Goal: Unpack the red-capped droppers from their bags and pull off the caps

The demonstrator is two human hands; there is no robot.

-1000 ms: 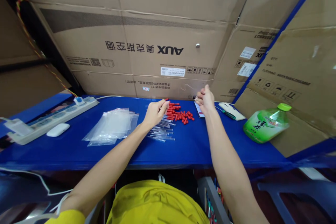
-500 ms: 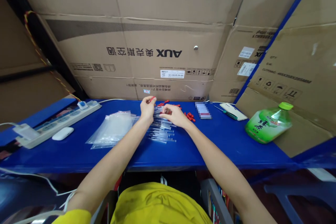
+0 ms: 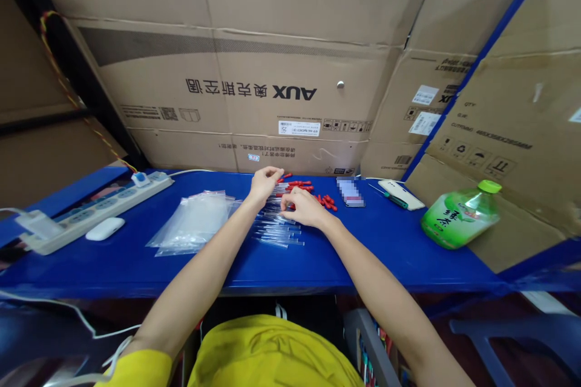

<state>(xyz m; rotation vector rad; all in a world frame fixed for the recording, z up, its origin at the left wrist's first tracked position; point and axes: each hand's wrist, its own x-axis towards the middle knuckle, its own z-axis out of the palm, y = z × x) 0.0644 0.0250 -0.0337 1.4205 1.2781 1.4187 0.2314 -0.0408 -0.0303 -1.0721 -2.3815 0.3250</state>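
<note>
Both hands working over clear tubes [image 3: 279,230] mid-table w/ red caps [image 3: 313,190] just behind — left hand [image 3: 264,184] seemingly pinching a cap, right hand [image 3: 303,207] curled, grip unclear — capping step probably, next needing careful alignment.

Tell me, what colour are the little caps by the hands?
Red. The little caps lie on the blue table, seen in the head view.
</note>
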